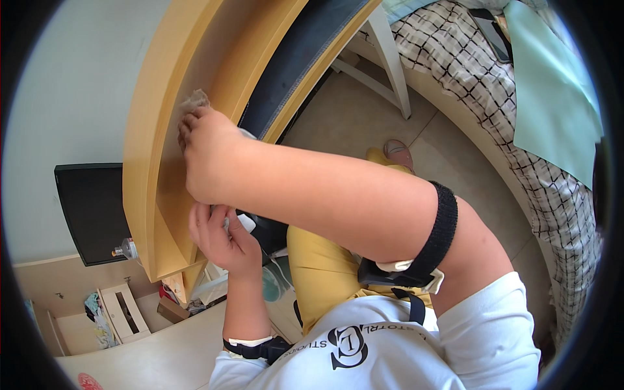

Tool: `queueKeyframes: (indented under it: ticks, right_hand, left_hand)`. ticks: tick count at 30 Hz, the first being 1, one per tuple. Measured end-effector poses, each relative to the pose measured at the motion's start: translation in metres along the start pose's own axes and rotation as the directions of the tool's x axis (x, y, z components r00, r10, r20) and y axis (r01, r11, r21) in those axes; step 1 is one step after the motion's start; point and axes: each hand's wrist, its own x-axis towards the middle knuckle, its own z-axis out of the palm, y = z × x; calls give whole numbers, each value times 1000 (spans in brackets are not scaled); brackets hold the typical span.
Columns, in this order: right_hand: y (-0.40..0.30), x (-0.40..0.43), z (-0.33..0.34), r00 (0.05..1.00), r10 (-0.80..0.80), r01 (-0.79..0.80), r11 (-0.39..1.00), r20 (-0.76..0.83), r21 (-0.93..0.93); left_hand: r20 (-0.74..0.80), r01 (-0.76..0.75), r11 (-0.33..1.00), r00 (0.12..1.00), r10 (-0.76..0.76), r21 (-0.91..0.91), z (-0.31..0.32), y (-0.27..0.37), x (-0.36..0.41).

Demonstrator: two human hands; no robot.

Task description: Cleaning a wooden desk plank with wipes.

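My right arm reaches across to a light wood shelf unit. Its hand, my right hand, has its fingers bent over a crumpled greyish cloth against the inner panel of the shelf. Just below the right wrist, my left hand is raised with curled fingers near the shelf's lower end. Something small and pale shows between its thumb and fingers; whether the hand holds it cannot be told. A white item lies behind the left thumb, partly hidden.
A black monitor and a clear bottle are beyond the shelf. On the right, a bed with a checked cover bears a phone and a mint-green cloth. A white trestle leg stands on the tiled floor.
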Motion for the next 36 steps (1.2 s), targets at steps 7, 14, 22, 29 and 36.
queueKeyframes:
  ticks: [7,14,22,29,36]
  right_hand:
    - [55,7,-25,944,215,-199,976,250,-90]
    - [137,1,-17,798,353,-488,854,-488,-180]
    - [143,23,-26,867,459,-490,854,-193,-174]
    - [125,33,-25,898,437,-438,883,-46,-167]
    - [79,58,-10,947,306,-296,950,95,-99]
  left_hand:
    - [0,18,998,1000,-18,53,0,0,4]
    - [-4,13,998,1000,-13,63,0,2,6]
    - [25,30,997,999,-32,74,-2,-3,2]
    - [23,32,994,999,-35,106,-3,-4,3]
    - [-37,83,994,996,-80,77,1,-2,1]
